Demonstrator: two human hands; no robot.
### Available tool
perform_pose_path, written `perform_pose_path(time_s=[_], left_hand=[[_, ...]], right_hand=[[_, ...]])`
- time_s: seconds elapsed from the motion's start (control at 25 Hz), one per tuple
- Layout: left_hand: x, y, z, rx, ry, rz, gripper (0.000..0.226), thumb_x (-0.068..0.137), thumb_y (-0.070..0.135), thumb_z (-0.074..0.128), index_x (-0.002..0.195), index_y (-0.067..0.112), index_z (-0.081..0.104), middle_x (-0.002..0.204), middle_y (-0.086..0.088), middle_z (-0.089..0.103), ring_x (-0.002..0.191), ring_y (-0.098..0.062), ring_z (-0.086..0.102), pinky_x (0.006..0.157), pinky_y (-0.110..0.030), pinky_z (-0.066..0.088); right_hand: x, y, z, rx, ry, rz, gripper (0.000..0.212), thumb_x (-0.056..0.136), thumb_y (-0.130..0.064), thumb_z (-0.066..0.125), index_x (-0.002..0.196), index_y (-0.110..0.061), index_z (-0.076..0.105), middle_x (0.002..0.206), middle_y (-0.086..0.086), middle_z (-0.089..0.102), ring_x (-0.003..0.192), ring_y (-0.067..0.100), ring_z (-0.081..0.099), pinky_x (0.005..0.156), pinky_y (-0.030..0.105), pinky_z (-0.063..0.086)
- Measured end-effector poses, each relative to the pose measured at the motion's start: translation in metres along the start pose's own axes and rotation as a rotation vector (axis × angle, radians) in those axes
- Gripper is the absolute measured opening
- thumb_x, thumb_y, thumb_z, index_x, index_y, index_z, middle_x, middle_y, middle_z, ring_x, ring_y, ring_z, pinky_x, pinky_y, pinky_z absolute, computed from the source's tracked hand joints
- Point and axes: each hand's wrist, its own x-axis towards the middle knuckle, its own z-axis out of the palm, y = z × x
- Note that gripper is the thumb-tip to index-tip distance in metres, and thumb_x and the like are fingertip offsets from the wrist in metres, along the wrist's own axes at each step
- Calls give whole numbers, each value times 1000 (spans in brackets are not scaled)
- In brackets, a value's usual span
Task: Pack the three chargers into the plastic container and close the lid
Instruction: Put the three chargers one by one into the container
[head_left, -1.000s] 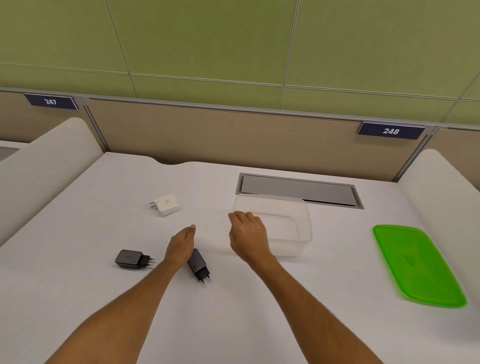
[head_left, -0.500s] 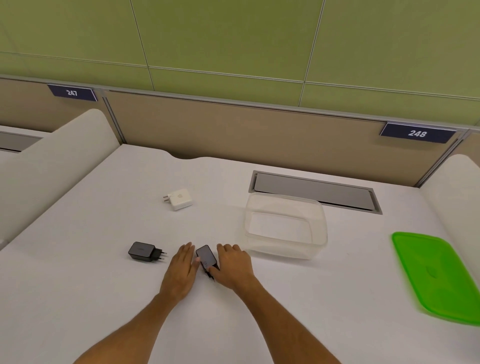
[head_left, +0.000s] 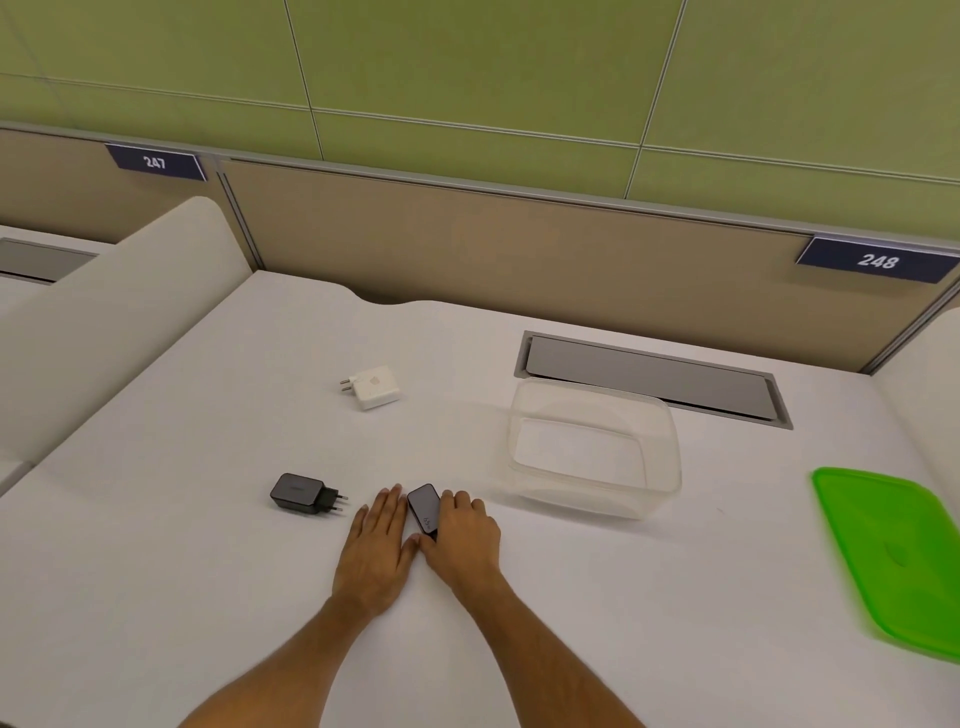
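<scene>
A black charger (head_left: 422, 508) lies on the white table between my two hands. My left hand (head_left: 376, 551) rests flat on the table against its left side, fingers together. My right hand (head_left: 465, 540) lies over its right side with the fingers curled against it; its plug end is hidden under my hands. A second black charger (head_left: 304, 493) lies to the left, plug pointing right. A white charger (head_left: 373, 387) sits further back. The clear plastic container (head_left: 595, 447) stands open to the right. The green lid (head_left: 891, 556) lies flat at the far right.
A grey metal cable hatch (head_left: 649, 376) is set into the table behind the container. Padded white dividers (head_left: 104, 312) rise on the left and right sides. A tan partition with number plates 247 and 248 closes the back.
My right hand came down from near the container to the right side of the black charger. My left hand stayed beside it, now pressed close so both hands flank it.
</scene>
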Motion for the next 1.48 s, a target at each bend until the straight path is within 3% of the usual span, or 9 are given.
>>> perform_pose_path(time_s=[0.2, 0.4, 0.64, 0.88, 1.0, 1.12, 1.32, 1.48], left_hand=[[1, -1, 0, 33, -14, -3, 82, 83, 56, -19, 148, 12, 2, 159, 1, 3, 145, -12, -5, 118, -32, -4], [-1, 2, -4, 29, -15, -1, 75, 89, 56, -2, 148, 12, 8, 159, -2, 8, 145, -13, 0, 118, -33, -1], [-1, 4, -6, 17, -17, 0, 73, 88, 52, 5, 149, 13, 9, 159, -1, 7, 146, -14, 1, 119, -34, 1], [-1, 3, -5, 5, -13, -1, 74, 87, 53, 4, 149, 14, 9, 159, 1, 6, 146, -12, 0, 119, -33, 0], [-1, 3, -5, 0, -5, 2, 74, 87, 53, 6, 149, 13, 12, 159, 0, 9, 146, -13, 3, 119, -34, 2], [-1, 3, -5, -3, 3, -2, 73, 87, 53, 7, 149, 13, 13, 159, 0, 10, 146, -13, 3, 119, -34, 2], [0, 3, -3, -5, 9, -9, 73, 88, 53, 10, 149, 13, 15, 159, 1, 11, 146, -13, 4, 119, -34, 5], [-1, 2, -3, -11, 19, -14, 71, 89, 52, 13, 148, 14, 16, 158, 1, 13, 145, -12, 5, 119, -33, 4]], right_hand=[[5, -5, 3, 33, 6, 4, 44, 88, -38, 57, 121, -9, 52, 117, 8, 56, 104, 26, 55, 76, 35, 48], [10, -7, -13, 75, 94, -19, 31, 84, -26, 55, 111, -9, 56, 112, 8, 57, 98, 25, 56, 67, 33, 44], [29, 6, -78, 200, 295, 6, 34, 75, -33, 61, 101, -11, 61, 99, 5, 61, 92, 26, 56, 64, 33, 44], [46, 69, -148, 165, 411, 163, 33, 68, -34, 68, 92, -13, 66, 92, 7, 67, 87, 30, 61, 63, 30, 43], [51, 111, -165, 72, 349, 286, 29, 68, -32, 70, 89, -12, 66, 87, 8, 68, 86, 32, 63, 62, 29, 43], [51, 148, -166, -75, 218, 367, 22, 76, -26, 64, 92, -10, 64, 82, 8, 63, 97, 33, 60, 64, 31, 44], [51, 183, -155, -237, 5, 366, 29, 83, -16, 60, 112, -11, 60, 105, 12, 66, 104, 30, 58, 72, 35, 50], [54, 189, -146, -276, -106, 357, 33, 84, -13, 59, 117, -12, 60, 111, 12, 65, 105, 29, 58, 80, 37, 53]])
